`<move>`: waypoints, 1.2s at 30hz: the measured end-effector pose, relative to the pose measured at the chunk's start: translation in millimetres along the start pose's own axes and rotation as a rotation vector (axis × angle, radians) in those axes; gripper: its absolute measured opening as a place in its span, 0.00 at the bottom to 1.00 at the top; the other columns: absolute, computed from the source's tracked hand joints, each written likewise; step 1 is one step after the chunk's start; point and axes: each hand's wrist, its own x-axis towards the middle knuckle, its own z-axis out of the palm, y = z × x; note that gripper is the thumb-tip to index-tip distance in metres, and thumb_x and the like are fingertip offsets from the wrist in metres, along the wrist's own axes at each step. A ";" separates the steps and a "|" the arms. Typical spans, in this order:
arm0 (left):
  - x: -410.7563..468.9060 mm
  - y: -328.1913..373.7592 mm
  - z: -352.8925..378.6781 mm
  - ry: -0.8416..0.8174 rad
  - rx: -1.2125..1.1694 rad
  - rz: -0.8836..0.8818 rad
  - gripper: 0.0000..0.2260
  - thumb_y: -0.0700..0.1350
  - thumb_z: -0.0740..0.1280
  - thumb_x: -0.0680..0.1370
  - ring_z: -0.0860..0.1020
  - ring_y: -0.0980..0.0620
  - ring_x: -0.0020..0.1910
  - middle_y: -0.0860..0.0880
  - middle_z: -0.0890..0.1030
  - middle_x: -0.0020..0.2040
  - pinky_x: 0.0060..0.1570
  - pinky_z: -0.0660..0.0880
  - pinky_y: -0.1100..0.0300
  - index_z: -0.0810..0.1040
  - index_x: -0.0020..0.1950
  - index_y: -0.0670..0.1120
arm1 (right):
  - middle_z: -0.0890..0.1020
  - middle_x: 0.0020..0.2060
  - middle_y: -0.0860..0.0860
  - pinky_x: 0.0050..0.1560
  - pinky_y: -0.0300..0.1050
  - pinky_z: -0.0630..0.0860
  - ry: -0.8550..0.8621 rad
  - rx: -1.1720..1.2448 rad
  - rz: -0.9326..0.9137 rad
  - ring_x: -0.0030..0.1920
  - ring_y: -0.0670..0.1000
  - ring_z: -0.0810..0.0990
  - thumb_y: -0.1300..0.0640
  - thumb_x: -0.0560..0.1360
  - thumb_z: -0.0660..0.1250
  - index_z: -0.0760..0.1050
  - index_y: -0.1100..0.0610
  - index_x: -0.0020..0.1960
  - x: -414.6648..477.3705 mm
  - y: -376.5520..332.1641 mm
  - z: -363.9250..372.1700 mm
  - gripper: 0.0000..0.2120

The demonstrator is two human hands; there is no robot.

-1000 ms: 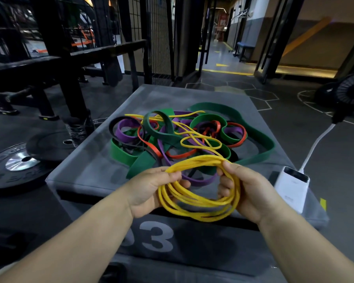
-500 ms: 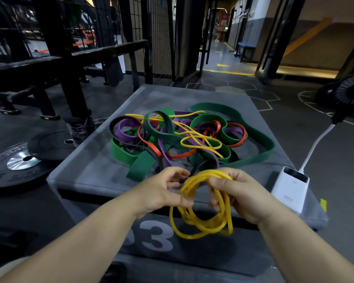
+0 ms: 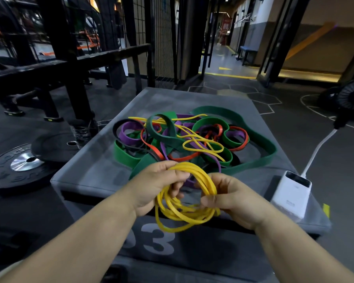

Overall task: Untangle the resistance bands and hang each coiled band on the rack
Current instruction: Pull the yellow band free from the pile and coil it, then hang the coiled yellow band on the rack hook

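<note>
A thin yellow band [image 3: 182, 216] wound into several loops hangs between both my hands over the near edge of the grey box [image 3: 86, 172]. My left hand [image 3: 153, 186] pinches the coil's upper left part. My right hand [image 3: 231, 201] grips its right side, fingers curled round the strands. Behind them a tangled pile of bands [image 3: 192, 137] lies on the box top: wide green, purple, red, black and another thin yellow one [image 3: 202, 144], all interlaced. A black metal rack [image 3: 70, 64] stands at the back left.
A white power bank [image 3: 290, 195] with a white cable lies on the box's right near corner. Black weight plates [image 3: 23, 164] rest on the floor to the left. A fan [image 3: 352, 99] stands at the far right. A corridor opens beyond.
The coil has been twisted and folded tighter: my hands came closer together, the left moved up onto the top strands, and the loops now bunch lower between them.
</note>
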 end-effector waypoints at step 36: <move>-191.3 136.5 -92.9 0.775 0.302 0.158 0.07 0.42 0.70 0.77 0.77 0.53 0.34 0.50 0.77 0.35 0.34 0.73 0.61 0.73 0.42 0.48 | 0.67 0.25 0.46 0.23 0.36 0.69 -0.400 0.289 -0.147 0.20 0.42 0.63 0.52 0.70 0.66 0.71 0.54 0.38 119.2 -165.8 232.2 0.07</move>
